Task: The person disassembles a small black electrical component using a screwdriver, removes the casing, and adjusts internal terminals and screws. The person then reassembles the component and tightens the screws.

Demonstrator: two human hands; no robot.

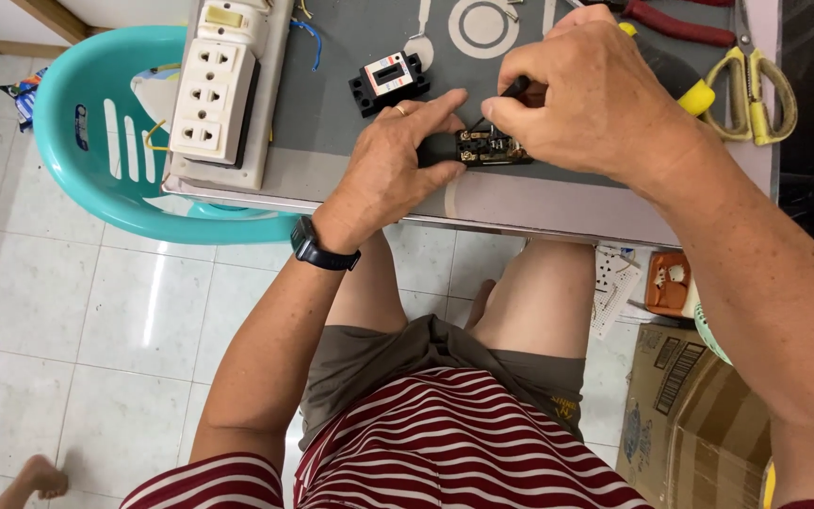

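My left hand (398, 160) pinches a small black electrical part (490, 149) with brass terminals, holding it flat on the grey board (332, 104). My right hand (581, 90) is closed on a thin black-handled screwdriver (511, 91) whose tip points down into the part's terminals. A dark watch sits on my left wrist and a ring is on one finger. A second black and white breaker-like part (390, 81) lies just beyond my left hand.
A cream multi-socket outlet block (214, 99) rests on the board's left side, over a turquoise plastic chair (96, 141). Red-handled pliers (675, 24) and yellow-handled scissors (756, 90) lie at the right. Cardboard box (685, 415) and an orange tray (668, 283) sit on the tiled floor.
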